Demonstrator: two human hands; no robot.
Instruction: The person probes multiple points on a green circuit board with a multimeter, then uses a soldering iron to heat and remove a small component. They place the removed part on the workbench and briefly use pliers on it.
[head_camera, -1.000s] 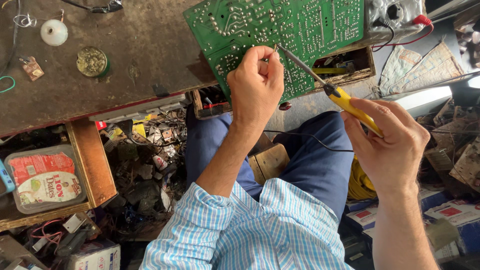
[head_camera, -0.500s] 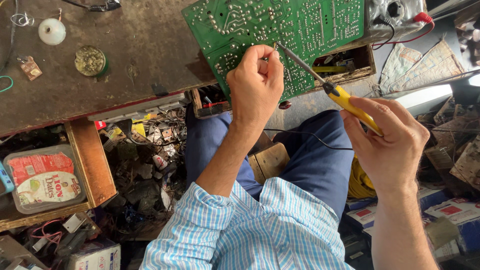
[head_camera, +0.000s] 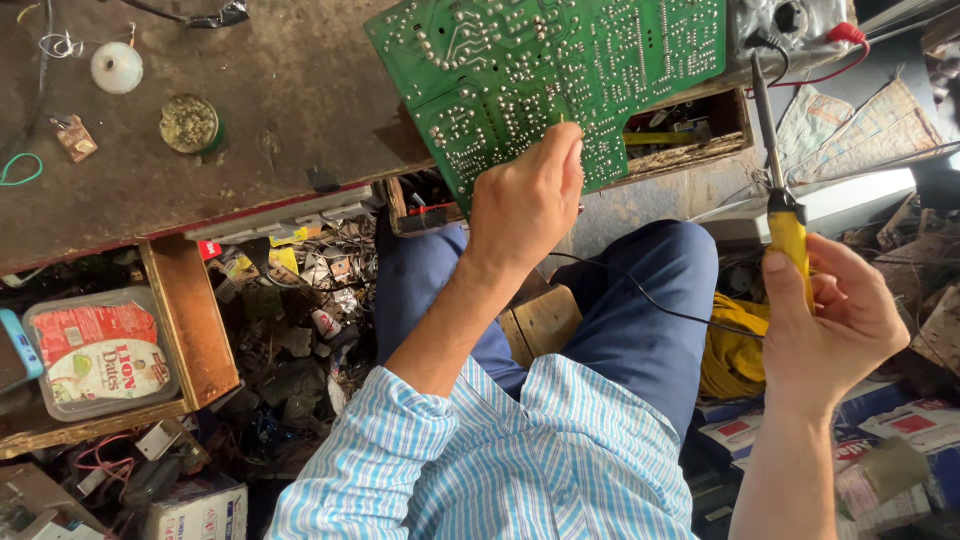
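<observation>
While the left hand (head_camera: 525, 205) rests against the lower edge of the green printed circuit board with silver solder points (head_camera: 560, 75), its fingers are curled closed and seem to pinch a thin piece of wire at the board, though the wire is too small to see surely. This board lies in the upper middle of the frame, tilted, with its long axis running from left to right, half on the dark worn wooden workbench (head_camera: 230, 150).

At the right side of the frame, the right hand (head_camera: 835, 325) is closed around the yellow handle of a soldering iron with a dark metal shaft (head_camera: 780, 175). The iron stands almost upright in the picture, its tip pointing to the upper right corner of the board, near a grey metal block with a red wire (head_camera: 790, 20). The tip is well apart from the left fingers; the pinched spot lies to the left of it and a little lower. The left hand is clearly the nearer one to the board.
</observation>
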